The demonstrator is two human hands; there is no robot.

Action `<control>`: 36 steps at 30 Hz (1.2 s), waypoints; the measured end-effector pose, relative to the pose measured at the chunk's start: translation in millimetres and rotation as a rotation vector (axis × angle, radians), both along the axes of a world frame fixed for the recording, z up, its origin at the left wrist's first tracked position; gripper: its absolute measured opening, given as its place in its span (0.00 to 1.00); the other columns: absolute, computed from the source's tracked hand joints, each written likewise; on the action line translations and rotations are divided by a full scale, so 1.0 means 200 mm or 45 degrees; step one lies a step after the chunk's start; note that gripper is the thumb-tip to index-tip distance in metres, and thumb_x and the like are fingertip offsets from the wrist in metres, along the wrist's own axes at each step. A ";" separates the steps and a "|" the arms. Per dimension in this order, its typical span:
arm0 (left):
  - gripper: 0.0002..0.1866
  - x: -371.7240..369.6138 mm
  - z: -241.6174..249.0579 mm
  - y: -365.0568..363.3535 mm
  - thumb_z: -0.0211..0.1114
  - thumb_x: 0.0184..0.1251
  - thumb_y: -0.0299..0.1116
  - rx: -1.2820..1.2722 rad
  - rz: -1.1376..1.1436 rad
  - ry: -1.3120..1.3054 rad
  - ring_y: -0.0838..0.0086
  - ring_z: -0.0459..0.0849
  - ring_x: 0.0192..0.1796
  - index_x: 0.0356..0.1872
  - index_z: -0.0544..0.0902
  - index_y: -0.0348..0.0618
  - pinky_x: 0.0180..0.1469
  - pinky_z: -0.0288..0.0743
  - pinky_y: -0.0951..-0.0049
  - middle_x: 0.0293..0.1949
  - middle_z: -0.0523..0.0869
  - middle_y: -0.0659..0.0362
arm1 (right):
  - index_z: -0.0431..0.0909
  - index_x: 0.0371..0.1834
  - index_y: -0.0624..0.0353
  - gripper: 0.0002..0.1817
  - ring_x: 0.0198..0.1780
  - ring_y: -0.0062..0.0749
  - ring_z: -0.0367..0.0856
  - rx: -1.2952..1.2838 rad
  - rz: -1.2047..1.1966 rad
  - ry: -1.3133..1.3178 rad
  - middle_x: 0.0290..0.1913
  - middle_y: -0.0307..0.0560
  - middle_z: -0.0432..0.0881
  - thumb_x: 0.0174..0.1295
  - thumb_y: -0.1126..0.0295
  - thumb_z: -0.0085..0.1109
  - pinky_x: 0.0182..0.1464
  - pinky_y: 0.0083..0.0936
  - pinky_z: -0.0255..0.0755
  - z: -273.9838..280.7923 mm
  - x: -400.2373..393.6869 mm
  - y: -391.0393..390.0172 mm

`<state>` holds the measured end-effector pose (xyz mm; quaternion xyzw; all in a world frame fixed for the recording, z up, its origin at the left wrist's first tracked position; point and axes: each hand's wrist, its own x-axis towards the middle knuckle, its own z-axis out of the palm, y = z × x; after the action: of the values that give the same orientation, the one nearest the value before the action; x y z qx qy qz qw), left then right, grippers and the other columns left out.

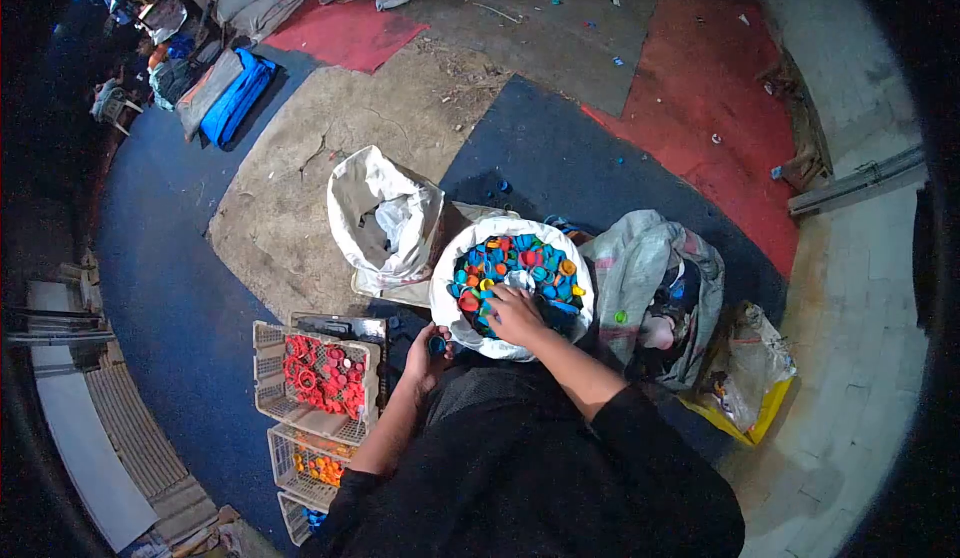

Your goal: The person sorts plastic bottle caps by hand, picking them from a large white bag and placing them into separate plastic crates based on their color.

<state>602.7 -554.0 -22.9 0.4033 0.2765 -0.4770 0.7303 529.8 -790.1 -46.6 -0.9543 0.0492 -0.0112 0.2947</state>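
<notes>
2 hands at an open sack of mixed caps.
White sack (443,280) in front of the person, full of colored caps (497,258); grey sack (620,248) just beside it, on the right. 3 crates (268,376) at left, caps sorted red, orange, blue. Right hand (514,316) palm down on the caps, fingers bent; can't tell if pinching any. Left hand (424,358) curled round a dark cap (437,345), near the rim.

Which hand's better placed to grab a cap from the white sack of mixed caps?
Right, I'd say. The right hand is over the mixed caps, inside the white sack's rim. The left hand is outside, apparently occupied with a dark cap.
</notes>
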 end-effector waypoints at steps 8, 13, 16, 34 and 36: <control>0.17 0.01 0.05 -0.22 0.51 0.80 0.46 -0.085 -0.186 -0.077 0.71 0.79 0.37 0.43 0.78 0.43 0.40 0.73 0.72 0.36 0.81 0.60 | 0.75 0.29 0.60 0.14 0.38 0.30 0.87 0.818 -0.637 0.040 0.32 0.44 0.86 0.61 0.67 0.73 0.39 0.28 0.75 0.11 -0.16 -0.12; 0.18 -0.01 0.15 -0.38 0.52 0.80 0.48 -0.107 -0.221 -0.057 0.71 0.82 0.38 0.44 0.79 0.43 0.42 0.76 0.73 0.38 0.84 0.60 | 0.67 0.56 0.54 0.12 0.57 0.40 0.85 1.885 -0.702 -0.076 0.59 0.55 0.84 0.74 0.70 0.56 0.51 0.32 0.78 0.17 -0.23 -0.15; 0.22 -0.01 0.23 -0.43 0.53 0.79 0.52 -0.116 -0.248 -0.062 0.70 0.84 0.42 0.48 0.79 0.41 0.48 0.81 0.72 0.42 0.85 0.58 | 0.69 0.59 0.53 0.13 0.60 0.41 0.82 2.282 -0.758 -0.031 0.61 0.56 0.82 0.76 0.65 0.53 0.57 0.37 0.75 0.25 -0.25 -0.17; 0.23 -0.08 0.07 -0.33 0.52 0.80 0.55 -0.163 -0.308 0.070 0.76 0.75 0.26 0.38 0.79 0.45 0.26 0.68 0.78 0.30 0.80 0.62 | 0.85 0.49 0.55 0.14 0.60 0.45 0.80 0.768 -0.374 -0.277 0.56 0.52 0.83 0.61 0.66 0.70 0.63 0.35 0.72 0.18 -0.15 -0.15; 0.24 -0.08 0.16 -0.32 0.52 0.80 0.54 -0.025 -0.251 0.046 0.76 0.72 0.26 0.32 0.78 0.44 0.25 0.63 0.79 0.28 0.79 0.59 | 0.82 0.56 0.52 0.22 0.62 0.49 0.78 0.460 -0.782 -0.308 0.58 0.53 0.81 0.58 0.63 0.72 0.65 0.37 0.70 0.01 -0.15 -0.26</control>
<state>587.0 -617.3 8.7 0.4126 0.2439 -0.5564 0.6787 499.3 -841.9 -44.2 -0.8195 0.2990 -0.2026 0.4450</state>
